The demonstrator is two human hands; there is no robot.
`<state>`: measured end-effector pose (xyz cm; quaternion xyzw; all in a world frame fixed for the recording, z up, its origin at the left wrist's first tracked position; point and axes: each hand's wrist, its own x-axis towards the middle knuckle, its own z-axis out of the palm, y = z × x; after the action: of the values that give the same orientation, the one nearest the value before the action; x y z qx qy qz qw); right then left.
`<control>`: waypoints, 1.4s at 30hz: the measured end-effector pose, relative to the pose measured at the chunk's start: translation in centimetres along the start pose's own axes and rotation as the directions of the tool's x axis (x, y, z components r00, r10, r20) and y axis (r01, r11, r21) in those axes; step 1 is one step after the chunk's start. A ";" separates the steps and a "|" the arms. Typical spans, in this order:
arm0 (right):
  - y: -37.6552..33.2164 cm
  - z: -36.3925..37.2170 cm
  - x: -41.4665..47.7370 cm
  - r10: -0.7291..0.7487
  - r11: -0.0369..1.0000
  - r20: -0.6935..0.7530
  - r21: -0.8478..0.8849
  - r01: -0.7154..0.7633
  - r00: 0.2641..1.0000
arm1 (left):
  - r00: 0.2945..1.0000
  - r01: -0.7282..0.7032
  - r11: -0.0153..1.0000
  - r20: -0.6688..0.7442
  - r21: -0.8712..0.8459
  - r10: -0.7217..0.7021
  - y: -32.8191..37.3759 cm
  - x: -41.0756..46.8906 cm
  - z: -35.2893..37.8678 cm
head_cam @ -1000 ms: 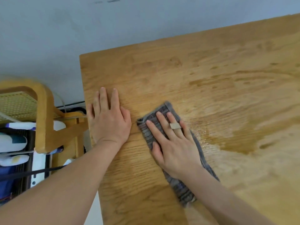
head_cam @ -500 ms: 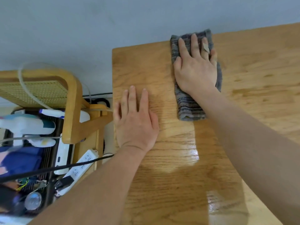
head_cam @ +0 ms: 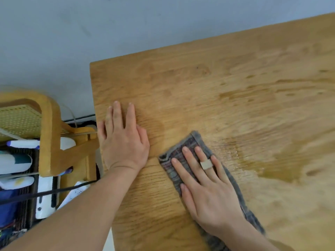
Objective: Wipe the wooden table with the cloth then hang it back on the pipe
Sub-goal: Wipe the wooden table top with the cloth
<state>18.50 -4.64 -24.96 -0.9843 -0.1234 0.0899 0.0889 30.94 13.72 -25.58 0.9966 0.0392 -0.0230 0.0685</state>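
Wooden table [head_cam: 226, 84] across most of the view, its far-left corner against a grey wall [head_cam: 72, 33], damp streaks and a darker wet patch to the right of centre. Off the left edge, a wooden chair [head_cam: 49, 134] with a cane panel, cables and a white power strip [head_cam: 43, 200] on the floor beneath. Grey striped cloth [head_cam: 183, 149] lying long and narrow on the tabletop, near-centre, running from beside the left wrist down toward the near-right. Right hand [head_cam: 208, 192] flat on top of the cloth, fingers spread and extended, pressing rather than gripping, a pale band on one finger. Left hand [head_cam: 125, 142] also flat, fingers together and straight, nothing held, braced on bare wood close to the left edge and just beside the cloth's far corner. No pipe in view. Wiping probably mid-course, with the wet patch to the right not yet reached. Likely risks: cloth bunching or sliding out from under the flat palm, since nothing pinches it; the near tail trailing off the table's edge; streaks left drying on the right.
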 end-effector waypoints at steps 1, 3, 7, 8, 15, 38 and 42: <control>0.3 0.1 -1.1 0.022 1.000 -0.014 0.007 -0.022 1.000 | 1.000 -0.004 1.000 0.006 0.006 0.004 0.0 0.0 -0.1; 0.5 0.2 -1.9 0.109 0.994 -0.036 0.030 -0.108 0.993 | 1.000 -0.017 1.000 0.022 0.014 0.017 0.0 0.0 -0.1; -3.7 0.8 1.7 0.480 0.877 -0.148 0.116 -0.466 0.865 | 0.999 -0.022 1.000 0.041 0.003 0.022 -0.1 0.1 -0.2; -5.3 1.1 3.2 0.545 0.838 -0.169 0.140 -0.527 0.821 | 0.999 -0.022 1.000 0.043 -0.007 0.022 -0.1 0.1 -0.2; -7.6 1.8 3.6 0.467 0.883 -0.187 0.139 -0.447 0.864 | 0.985 -0.152 0.988 0.086 0.028 0.150 -0.4 -0.6 -0.5; 0.0 3.7 -16.6 0.818 0.575 -0.221 0.261 -0.776 0.531 | 0.823 -0.549 0.835 0.156 -0.033 0.547 1.5 -12.3 0.1; 2.9 3.3 -17.2 0.903 0.428 -0.191 0.304 -0.851 0.385 | 0.827 -0.548 0.835 0.118 -0.046 0.550 1.6 -12.2 0.5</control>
<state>2.06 -11.34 -26.05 -0.8887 0.4404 -0.0317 0.1234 18.90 11.21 -25.19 0.9620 -0.2530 -0.0654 0.0793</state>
